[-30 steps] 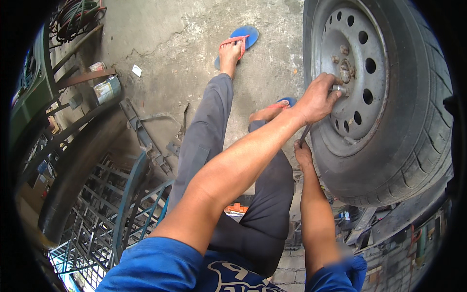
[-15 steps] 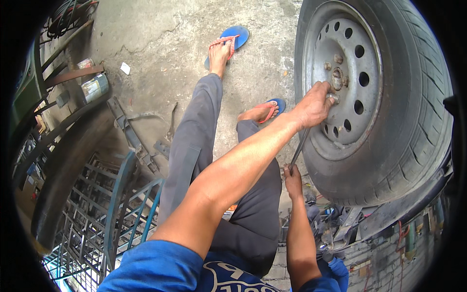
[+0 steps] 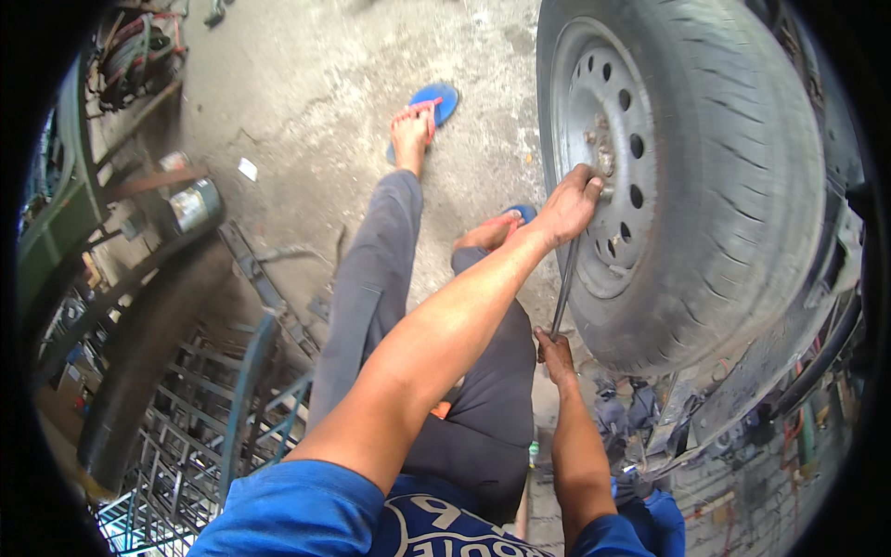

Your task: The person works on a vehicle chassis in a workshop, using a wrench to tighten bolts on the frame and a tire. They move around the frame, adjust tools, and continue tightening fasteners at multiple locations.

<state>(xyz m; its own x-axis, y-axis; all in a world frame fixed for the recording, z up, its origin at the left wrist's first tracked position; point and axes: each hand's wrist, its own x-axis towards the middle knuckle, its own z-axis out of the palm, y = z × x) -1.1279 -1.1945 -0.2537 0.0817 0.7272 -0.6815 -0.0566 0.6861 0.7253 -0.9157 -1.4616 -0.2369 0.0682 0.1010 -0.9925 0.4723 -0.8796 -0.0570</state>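
A car wheel with a grey steel rim [image 3: 577, 79] and a worn black tyre [image 3: 705, 186] stands upright at the right. Rusty lug nuts [image 3: 603, 148] ring its hub. My left hand [image 3: 571, 206] is closed around the head end of a lug wrench [image 3: 565, 288], close against a nut low on the hub; the fingers partly hide the socket. Lower down, my right hand [image 3: 557, 356] grips the far end of the wrench's dark bar. The bar runs downward between the two hands, beside the tyre's edge.
Metal grates [image 3: 204, 399] and a dark curved panel [image 3: 153, 334] lie at the left, by a can [image 3: 195, 204] and a metal bracket [image 3: 260, 278]. My feet in blue flip-flops [image 3: 436, 104] stand on concrete. Someone in blue [image 3: 659, 520] is at the lower right.
The view has shifted, so the wheel appears farther left and more edge-on. Both my hands keep their hold on the lug wrench, whose bar now looks steeper.
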